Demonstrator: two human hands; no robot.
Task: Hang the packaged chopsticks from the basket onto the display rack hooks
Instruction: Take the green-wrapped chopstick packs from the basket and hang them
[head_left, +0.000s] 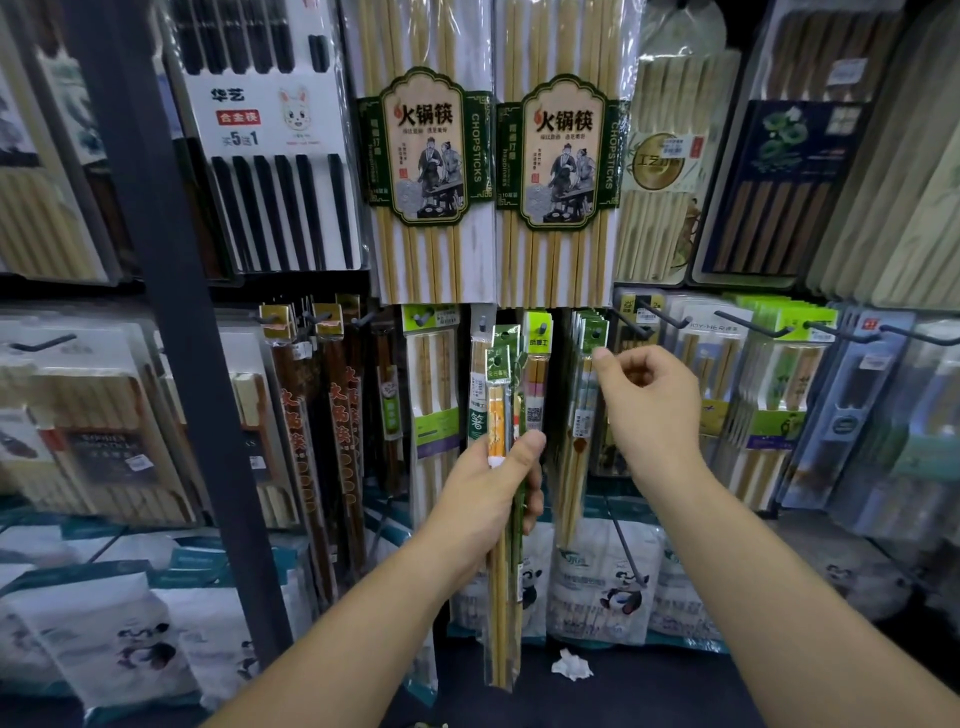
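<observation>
Left grip (488, 493) clasps slim, glossy-wrapped bamboo chopstick packs (501, 597)

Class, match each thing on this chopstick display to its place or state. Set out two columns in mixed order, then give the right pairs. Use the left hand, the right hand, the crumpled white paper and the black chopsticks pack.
Column one
1. left hand
2. right hand
3. crumpled white paper
4. black chopsticks pack

Column two
A. hangs at the upper left
B. lies low down, near the bottom edge
C. grips slim packs of chopsticks
D. raised, thumb beside a hanging green-topped pack

Pairs: 1-C, 2-D, 3-B, 4-A
</observation>
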